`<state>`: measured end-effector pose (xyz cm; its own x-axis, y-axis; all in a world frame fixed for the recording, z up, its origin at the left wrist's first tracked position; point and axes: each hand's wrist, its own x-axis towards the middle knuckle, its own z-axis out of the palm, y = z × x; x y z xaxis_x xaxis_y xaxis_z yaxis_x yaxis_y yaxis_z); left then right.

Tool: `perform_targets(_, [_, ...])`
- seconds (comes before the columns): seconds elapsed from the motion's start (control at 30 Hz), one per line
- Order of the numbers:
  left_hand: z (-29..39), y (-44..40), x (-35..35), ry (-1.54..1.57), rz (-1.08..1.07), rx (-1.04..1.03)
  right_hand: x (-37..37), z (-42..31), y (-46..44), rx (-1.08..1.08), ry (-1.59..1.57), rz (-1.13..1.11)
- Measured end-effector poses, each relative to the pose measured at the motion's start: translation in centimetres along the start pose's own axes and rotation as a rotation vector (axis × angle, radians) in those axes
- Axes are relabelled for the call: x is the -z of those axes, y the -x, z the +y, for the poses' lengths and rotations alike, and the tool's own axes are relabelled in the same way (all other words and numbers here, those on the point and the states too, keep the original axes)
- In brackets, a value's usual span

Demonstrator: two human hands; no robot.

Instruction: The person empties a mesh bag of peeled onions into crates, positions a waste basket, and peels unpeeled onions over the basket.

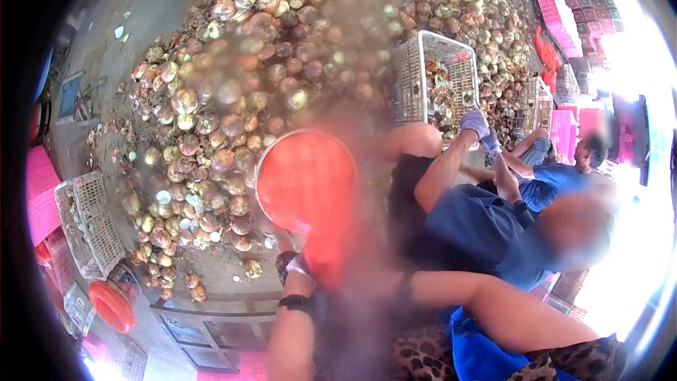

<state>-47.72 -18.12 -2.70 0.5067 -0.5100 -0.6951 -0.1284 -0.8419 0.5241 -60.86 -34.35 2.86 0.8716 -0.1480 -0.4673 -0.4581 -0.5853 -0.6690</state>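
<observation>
A red net bag (307, 183), stretched over a round pale-edged rim, fills the middle, its lower part bunched towards me. My left hand (300, 265), in a pale glove with a dark watch at the wrist, is closed on the bag's lower edge. My right forearm reaches in from the right. A pinkish smear on the lens covers my right hand (370, 293), so its fingers and anything in them cannot be made out. Beyond the bag lies a large heap of onions (233, 127); a few loose ones sit on the floor nearby.
Beside me on the right, a co-worker (486, 233) in gloves grips a white crate (474, 63); another person (557, 176) sits farther off. A pale crate (88, 226) and red basin (113, 307) stand left. Pink crates (560, 25) are stacked at far right.
</observation>
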Motion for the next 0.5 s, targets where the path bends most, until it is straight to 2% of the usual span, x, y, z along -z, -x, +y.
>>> perform_targets(0.1, [-0.1, -0.4, 0.7, -0.285, -0.194, -0.084, -0.2, 0.0, 1.0, 0.064, 0.06, -0.026])
perform_targets(0.23, [-1.4, 0.9, 1.7, -0.433, -0.338, -0.15, -1.0, 1.0, 0.0, 0.108, 0.115, -0.07])
perform_targets(0.3, [-1.1, 1.7, 1.7, -0.411, -0.318, -0.12, -1.4, 0.9, -1.9, 0.077, 0.099, -0.12])
perform_targets(0.33, [-0.6, 2.0, 1.4, -0.303, -0.251, -0.019, -2.0, 0.7, -3.1, 0.06, 0.092, -0.146])
perform_targets(0.4, [-0.2, 2.9, 0.4, -0.145, -0.089, -0.033, -3.8, 0.2, -5.8, 0.042, 0.07, -0.19])
perform_targets(0.5, [-2.0, 6.2, -4.7, 0.044, -0.041, -0.128, -6.6, -0.8, -9.0, -0.001, 0.022, -0.27])
